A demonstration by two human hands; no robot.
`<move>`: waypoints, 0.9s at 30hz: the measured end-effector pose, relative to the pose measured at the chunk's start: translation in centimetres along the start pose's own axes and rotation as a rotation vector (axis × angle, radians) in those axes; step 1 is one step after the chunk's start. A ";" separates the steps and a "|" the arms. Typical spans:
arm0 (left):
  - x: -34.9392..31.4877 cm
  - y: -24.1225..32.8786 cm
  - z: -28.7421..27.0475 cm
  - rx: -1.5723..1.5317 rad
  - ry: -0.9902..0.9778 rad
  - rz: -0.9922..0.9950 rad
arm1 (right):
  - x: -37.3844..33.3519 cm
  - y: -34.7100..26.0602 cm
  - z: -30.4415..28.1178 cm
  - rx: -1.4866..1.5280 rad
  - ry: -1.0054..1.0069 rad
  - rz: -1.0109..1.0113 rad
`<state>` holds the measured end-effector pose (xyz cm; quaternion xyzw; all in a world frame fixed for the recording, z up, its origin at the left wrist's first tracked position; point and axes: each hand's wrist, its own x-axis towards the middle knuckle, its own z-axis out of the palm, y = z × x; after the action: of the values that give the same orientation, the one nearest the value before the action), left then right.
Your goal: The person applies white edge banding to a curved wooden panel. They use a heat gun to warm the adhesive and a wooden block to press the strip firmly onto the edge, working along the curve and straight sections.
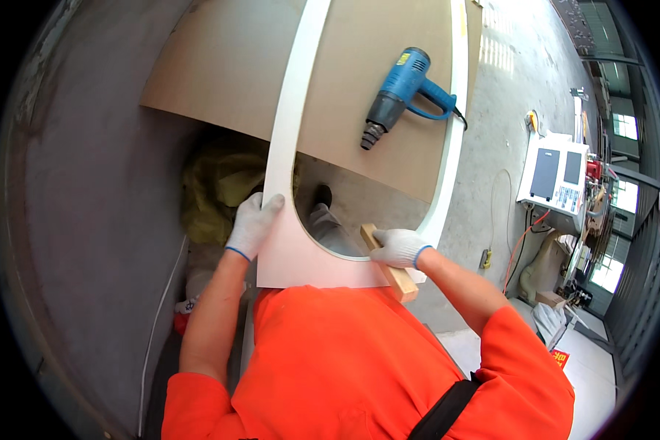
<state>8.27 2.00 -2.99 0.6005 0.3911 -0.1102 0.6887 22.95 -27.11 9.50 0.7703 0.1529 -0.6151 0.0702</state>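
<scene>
My left hand, in a white knitted glove, grips the left edge of a white panel with its thumb on top; its other fingers are partly hidden. A large rounded opening is cut through the panel, leaving narrow strips along both sides. My right hand, also gloved, is closed round a short wooden block lying slantwise across the panel's near right corner. Beyond the hands, a blue heat gun lies on the brown board within the opening, its nozzle pointing toward me.
Under the board, at left, sits a crumpled olive-yellow sack. A white machine with dark panels stands on the right, an orange cable hanging from it. A grey wall rises at left.
</scene>
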 end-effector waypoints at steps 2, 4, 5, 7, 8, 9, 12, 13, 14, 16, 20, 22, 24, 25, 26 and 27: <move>0.1 0.0 -0.6 -0.064 -0.091 -0.065 | -1.6 2.7 0.4 0.224 0.244 -0.084; 0.2 -1.1 -1.4 -0.260 -0.220 -0.084 | -2.9 3.6 1.0 0.400 0.449 -0.126; 0.2 -2.2 -2.0 -0.362 -0.276 -0.095 | -3.9 3.2 0.5 0.458 0.535 -0.127; 0.8 -3.9 -2.7 -0.387 -0.325 -0.126 | -4.3 3.3 -0.1 0.445 0.708 -0.085; 0.0 -3.7 -2.5 -0.402 -0.313 -0.146 | -3.8 3.7 -0.3 0.373 0.785 -0.044; -0.6 -3.5 -2.2 -0.426 -0.299 -0.159 | -3.2 4.0 -1.1 0.290 0.867 -0.006; -2.5 -3.9 -2.5 -0.395 -0.253 -0.134 | 1.5 6.0 -3.0 0.142 1.034 -0.005; -3.4 -3.7 -2.7 -0.394 -0.226 -0.141 | 3.3 6.3 -3.8 0.114 1.078 -0.010; -4.2 -3.6 -2.8 -0.373 -0.206 -0.140 | 4.6 6.5 -4.9 0.095 1.153 -0.031; -6.2 -5.0 -3.4 -0.335 -0.156 -0.159 | 6.8 6.3 -6.8 0.079 1.218 -0.028; -11.0 -7.5 -3.6 -0.352 -0.026 -0.129 | 6.9 6.8 -6.4 -0.009 1.383 -0.102; -12.4 -9.8 -3.3 -0.391 -0.005 -0.087 | 4.7 7.4 -3.7 0.099 1.357 -0.400; -13.2 -10.3 -2.3 -0.307 0.058 -0.077 | 2.0 8.7 -0.7 0.190 1.236 -0.549; -12.9 -10.7 -2.3 -0.198 0.097 -0.061 | 1.1 9.7 0.6 0.098 1.264 -0.539; -12.6 -11.2 -2.2 -0.089 0.135 -0.044 | 0.6 11.2 2.1 0.008 1.288 -0.525; -12.4 -11.1 -1.5 0.047 0.259 0.045 | 0.2 13.0 3.6 -0.087 1.310 -0.511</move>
<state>-7.53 -3.42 -2.90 0.6341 0.4605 -0.0256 0.6207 23.87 -40.42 7.47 0.9187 0.3641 -0.0153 -0.1523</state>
